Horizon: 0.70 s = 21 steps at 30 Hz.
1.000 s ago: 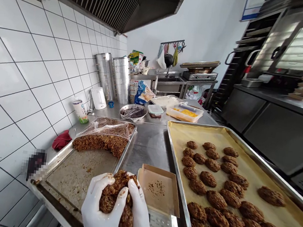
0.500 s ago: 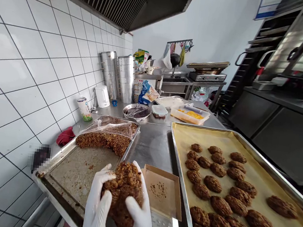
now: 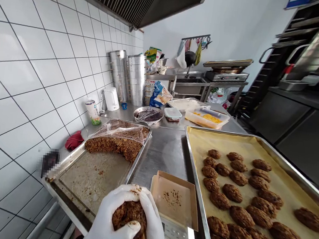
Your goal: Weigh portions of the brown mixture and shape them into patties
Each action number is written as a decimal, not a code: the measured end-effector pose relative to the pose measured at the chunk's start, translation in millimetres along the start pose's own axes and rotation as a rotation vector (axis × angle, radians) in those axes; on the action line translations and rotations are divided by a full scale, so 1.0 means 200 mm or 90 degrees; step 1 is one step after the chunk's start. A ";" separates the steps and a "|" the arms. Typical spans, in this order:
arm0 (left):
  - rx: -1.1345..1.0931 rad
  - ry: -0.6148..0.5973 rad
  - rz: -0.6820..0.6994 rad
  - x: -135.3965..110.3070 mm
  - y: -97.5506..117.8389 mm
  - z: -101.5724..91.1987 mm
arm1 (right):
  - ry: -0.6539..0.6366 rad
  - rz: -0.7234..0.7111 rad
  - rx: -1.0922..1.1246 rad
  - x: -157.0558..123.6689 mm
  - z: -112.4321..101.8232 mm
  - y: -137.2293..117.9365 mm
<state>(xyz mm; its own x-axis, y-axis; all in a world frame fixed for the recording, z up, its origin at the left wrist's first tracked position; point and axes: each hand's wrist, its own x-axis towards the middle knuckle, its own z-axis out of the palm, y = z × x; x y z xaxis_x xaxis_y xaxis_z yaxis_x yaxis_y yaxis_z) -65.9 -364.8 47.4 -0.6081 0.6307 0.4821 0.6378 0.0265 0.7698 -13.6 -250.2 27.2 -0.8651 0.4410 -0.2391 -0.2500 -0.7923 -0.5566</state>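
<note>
My left hand [image 3: 109,218] and my right hand [image 3: 150,225], both in white gloves, are cupped around a rough lump of brown oat-like mixture [image 3: 129,224] low in the view. The lump is partly hidden by my fingers. Just behind my hands lies a metal tray [image 3: 90,181] holding a heap of the same mixture [image 3: 112,146] under plastic film. To the right, a cardboard-lined digital scale [image 3: 176,234] carries a brown-speckled paper box [image 3: 174,199]. Further right, a parchment-lined baking sheet [image 3: 249,146] holds several shaped brown patties [image 3: 232,193].
A white tiled wall [image 3: 36,81] runs along the left, with a red cloth [image 3: 74,141] against it. The steel counter [image 3: 164,151] holds a bowl of dark contents [image 3: 148,115] and a plastic box of yellow food [image 3: 207,117]. Stacked metal pans [image 3: 118,75] stand behind.
My hands have closed further around the lump and sit lower in the view. The lump is more hidden by my fingers, and the whole scene has shifted slightly right.
</note>
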 end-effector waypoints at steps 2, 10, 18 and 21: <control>-0.016 0.013 -0.026 0.00 0.00 0.03 | 0.034 0.000 -0.041 0.02 0.02 0.01; -0.112 0.347 -0.243 0.05 -0.05 0.03 | -0.122 0.203 0.002 0.03 0.10 -0.08; 0.073 0.270 -0.108 -0.11 -0.04 0.16 | -0.055 0.237 0.142 0.01 -0.02 0.00; 0.084 0.231 -0.038 -0.13 -0.06 0.09 | -0.068 0.259 0.105 0.00 -0.03 -0.04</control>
<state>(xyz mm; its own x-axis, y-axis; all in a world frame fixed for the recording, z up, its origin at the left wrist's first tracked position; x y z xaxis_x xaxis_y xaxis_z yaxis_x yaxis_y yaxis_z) -49.0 -368.3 17.6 -0.7584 0.3100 0.5733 0.6373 0.1685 0.7519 -9.6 -241.8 27.0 -0.9453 0.0409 -0.3235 0.0608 -0.9526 -0.2982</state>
